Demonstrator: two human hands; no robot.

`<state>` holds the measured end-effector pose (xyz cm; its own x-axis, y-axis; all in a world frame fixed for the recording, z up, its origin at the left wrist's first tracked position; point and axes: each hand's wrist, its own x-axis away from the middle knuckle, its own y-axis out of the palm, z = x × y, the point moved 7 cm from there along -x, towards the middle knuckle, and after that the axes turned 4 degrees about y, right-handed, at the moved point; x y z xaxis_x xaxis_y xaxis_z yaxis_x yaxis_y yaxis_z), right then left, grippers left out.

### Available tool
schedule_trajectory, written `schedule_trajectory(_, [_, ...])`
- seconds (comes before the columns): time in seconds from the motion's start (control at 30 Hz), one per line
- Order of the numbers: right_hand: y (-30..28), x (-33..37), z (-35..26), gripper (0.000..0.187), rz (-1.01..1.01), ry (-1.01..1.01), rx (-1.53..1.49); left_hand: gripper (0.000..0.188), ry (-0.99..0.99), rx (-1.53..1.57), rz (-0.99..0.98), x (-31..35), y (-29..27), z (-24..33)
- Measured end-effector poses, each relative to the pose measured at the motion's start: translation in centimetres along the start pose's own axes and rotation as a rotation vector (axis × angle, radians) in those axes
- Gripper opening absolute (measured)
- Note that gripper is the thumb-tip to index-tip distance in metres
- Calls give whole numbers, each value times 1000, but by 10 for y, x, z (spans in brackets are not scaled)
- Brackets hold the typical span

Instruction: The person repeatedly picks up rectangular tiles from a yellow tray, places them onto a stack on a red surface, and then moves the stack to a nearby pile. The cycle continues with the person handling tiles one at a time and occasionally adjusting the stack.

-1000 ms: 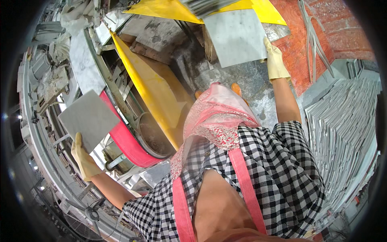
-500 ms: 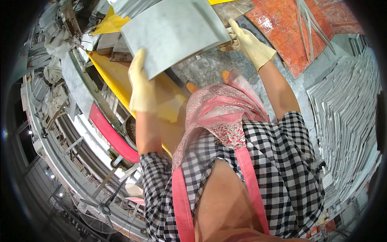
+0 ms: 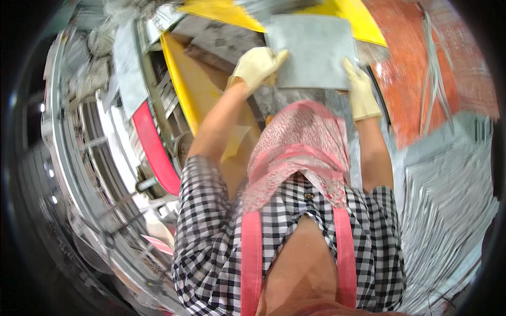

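A flat grey tile (image 3: 312,52), nearly square from here, is held out ahead of me between both hands. My left hand (image 3: 257,68), in a cream rubber glove, is closed on its left edge with the thumb lying over the top face. At the tile's lower right corner, my right hand (image 3: 362,94), gloved alike, grips with the thumb on top. The fingers beneath the tile are mostly hidden. Past its far edge, a blurred grey stack (image 3: 279,7) lies between yellow sheets (image 3: 361,23).
A large stack of grey tiles (image 3: 448,205) stands at my right. Far right lies an orange-red sheet (image 3: 395,79) with loose pale straps (image 3: 436,79) on it. On the left are a yellow panel (image 3: 184,79), a red curved panel (image 3: 155,150) and a long metal frame (image 3: 71,174).
The tile has moved right and farther out, and is turned squarer to me. My left hand has shifted right along with it. The view has swung and is blurred.
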<state>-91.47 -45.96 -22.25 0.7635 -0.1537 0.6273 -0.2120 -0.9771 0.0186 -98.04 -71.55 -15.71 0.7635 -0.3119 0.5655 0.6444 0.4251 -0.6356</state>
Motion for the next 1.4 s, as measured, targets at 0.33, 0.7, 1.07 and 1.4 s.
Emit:
schedule_trajectory(0.33, [-73,2,-8,60,119,-116,123,42,-366,450,1031,156,-96,-236])
schedule_trajectory(0.7, [-137,-2,2,64,98,-52,71,24,-451,1396,1551,279,-67,-450])
schedule_trajectory(1.07, [-212,-34,36,57,175,-19,165,45,-514,1071,1739,264,-57,-477])
schedule_trajectory(1.4, [-214,-23,28,53,232,-37,-13,37,-692,1275,1235,301,-31,-535])
